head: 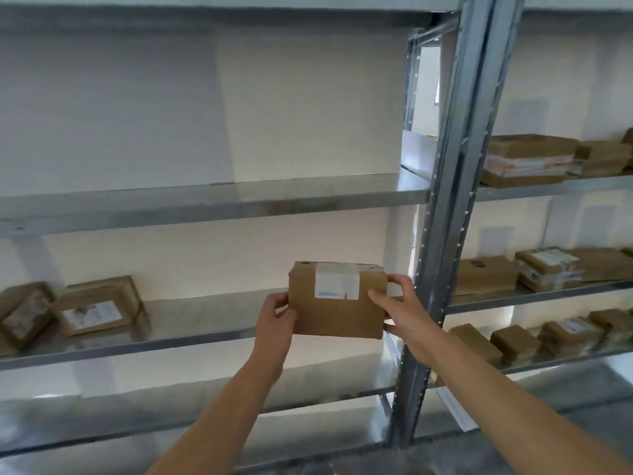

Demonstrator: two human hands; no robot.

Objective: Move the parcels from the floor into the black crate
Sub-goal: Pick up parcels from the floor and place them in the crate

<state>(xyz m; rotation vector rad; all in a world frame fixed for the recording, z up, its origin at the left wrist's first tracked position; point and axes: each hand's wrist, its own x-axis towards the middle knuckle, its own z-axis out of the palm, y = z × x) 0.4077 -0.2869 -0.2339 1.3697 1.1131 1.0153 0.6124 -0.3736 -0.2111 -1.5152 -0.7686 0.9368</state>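
Note:
I hold a brown cardboard parcel with a white label on its upper face, up in front of a metal shelf. My left hand grips its left edge, thumb on the front. My right hand grips its right edge, fingers curled round the side. The parcel sits level with the shelf board, near the upright post; whether it touches the board cannot be told. No black crate and no floor are in view.
A grey metal upright stands just right of the parcel. Two brown parcels lie at the left of the same shelf. The right-hand rack holds several parcels on three levels. The shelf above is bare.

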